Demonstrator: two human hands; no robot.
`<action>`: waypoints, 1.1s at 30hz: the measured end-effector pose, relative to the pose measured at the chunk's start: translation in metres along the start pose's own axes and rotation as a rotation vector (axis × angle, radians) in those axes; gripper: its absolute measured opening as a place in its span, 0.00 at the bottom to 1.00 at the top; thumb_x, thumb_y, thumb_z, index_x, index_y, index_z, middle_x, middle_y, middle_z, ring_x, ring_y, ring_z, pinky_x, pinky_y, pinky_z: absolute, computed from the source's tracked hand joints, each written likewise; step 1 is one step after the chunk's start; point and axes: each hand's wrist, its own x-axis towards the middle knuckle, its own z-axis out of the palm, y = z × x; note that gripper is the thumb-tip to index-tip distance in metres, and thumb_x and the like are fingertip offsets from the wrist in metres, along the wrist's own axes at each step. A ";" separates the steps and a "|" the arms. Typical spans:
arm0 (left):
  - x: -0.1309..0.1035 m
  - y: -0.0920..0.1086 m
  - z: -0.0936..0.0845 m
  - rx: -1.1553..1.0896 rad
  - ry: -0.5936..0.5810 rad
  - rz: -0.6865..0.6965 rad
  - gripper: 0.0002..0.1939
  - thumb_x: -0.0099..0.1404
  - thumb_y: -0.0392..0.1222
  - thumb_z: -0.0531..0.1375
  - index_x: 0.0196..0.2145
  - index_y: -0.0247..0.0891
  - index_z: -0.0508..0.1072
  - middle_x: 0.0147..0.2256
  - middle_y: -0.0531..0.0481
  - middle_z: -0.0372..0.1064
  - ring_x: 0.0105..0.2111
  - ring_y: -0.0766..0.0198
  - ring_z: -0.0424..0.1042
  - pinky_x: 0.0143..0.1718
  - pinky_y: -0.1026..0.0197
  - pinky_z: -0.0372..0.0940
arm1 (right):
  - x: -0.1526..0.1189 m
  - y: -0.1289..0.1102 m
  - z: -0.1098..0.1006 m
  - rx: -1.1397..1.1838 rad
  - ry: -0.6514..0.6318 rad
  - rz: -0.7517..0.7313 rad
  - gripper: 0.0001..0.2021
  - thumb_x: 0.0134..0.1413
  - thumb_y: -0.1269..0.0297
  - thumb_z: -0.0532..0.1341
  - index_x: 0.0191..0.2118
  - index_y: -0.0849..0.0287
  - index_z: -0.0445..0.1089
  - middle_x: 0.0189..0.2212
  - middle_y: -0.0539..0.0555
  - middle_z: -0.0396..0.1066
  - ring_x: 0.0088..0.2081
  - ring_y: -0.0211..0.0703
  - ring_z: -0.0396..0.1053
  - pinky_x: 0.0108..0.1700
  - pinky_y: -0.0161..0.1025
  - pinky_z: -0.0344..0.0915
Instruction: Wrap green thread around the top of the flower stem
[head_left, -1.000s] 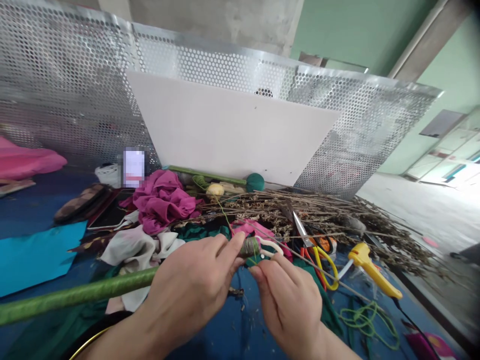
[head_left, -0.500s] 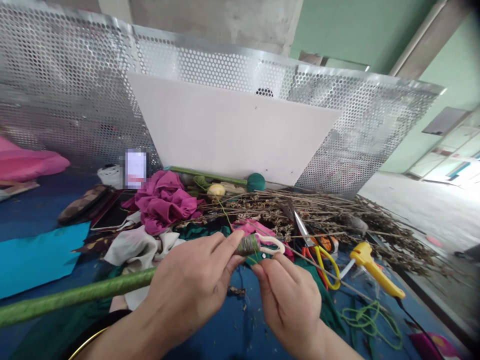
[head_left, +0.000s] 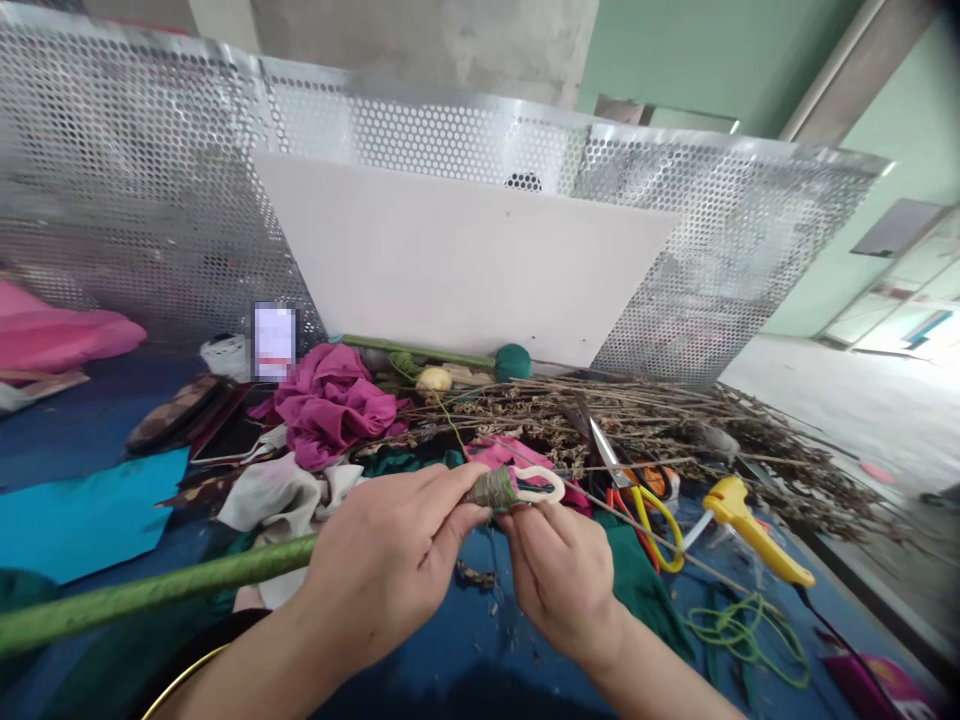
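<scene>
My left hand [head_left: 390, 560] is closed round the end of a long stick wrapped in green [head_left: 165, 585], which runs out to the left. Past its fingers shows a band of wound green yarn [head_left: 495, 488], and a cream cord loop [head_left: 551, 482] juts from that end. My right hand [head_left: 562, 580] is closed just below the band and loop, its fingertips pinched against the underside. The strand of green yarn in its pinch is now mostly hidden by the fingers.
Scissors with yellow handles [head_left: 649, 520] and a yellow glue gun [head_left: 757, 535] lie at right, near tangled green cord [head_left: 750, 635]. Dried stalks [head_left: 660, 405] stretch behind. Magenta cloth [head_left: 330, 405], white cloth [head_left: 270, 490] and blue sheet [head_left: 90, 510] are at left. A white board [head_left: 465, 260] leans behind.
My right hand has moved slightly left and up, close against the wound end. The yarn strand that showed between the hands is now hidden, and the loop has shifted slightly.
</scene>
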 end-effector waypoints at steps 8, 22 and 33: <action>0.007 0.006 -0.020 -0.223 -0.228 -0.208 0.08 0.66 0.44 0.56 0.43 0.45 0.65 0.27 0.58 0.72 0.26 0.61 0.70 0.26 0.63 0.57 | 0.001 -0.004 0.000 0.331 0.040 0.122 0.07 0.62 0.74 0.52 0.39 0.59 0.66 0.26 0.52 0.67 0.25 0.38 0.63 0.27 0.33 0.58; 0.005 0.000 -0.017 -0.112 -0.079 -0.123 0.08 0.69 0.44 0.53 0.43 0.44 0.69 0.38 0.53 0.74 0.36 0.59 0.73 0.35 0.60 0.60 | 0.001 -0.012 -0.005 0.714 -0.030 0.309 0.07 0.64 0.73 0.51 0.36 0.57 0.63 0.29 0.50 0.65 0.30 0.36 0.63 0.33 0.33 0.59; 0.007 0.000 -0.016 -0.108 -0.047 -0.096 0.10 0.70 0.45 0.51 0.43 0.43 0.69 0.36 0.52 0.75 0.33 0.59 0.73 0.33 0.61 0.60 | 0.003 -0.011 -0.004 0.802 -0.048 0.400 0.10 0.63 0.71 0.52 0.29 0.58 0.64 0.21 0.46 0.61 0.23 0.33 0.60 0.28 0.30 0.57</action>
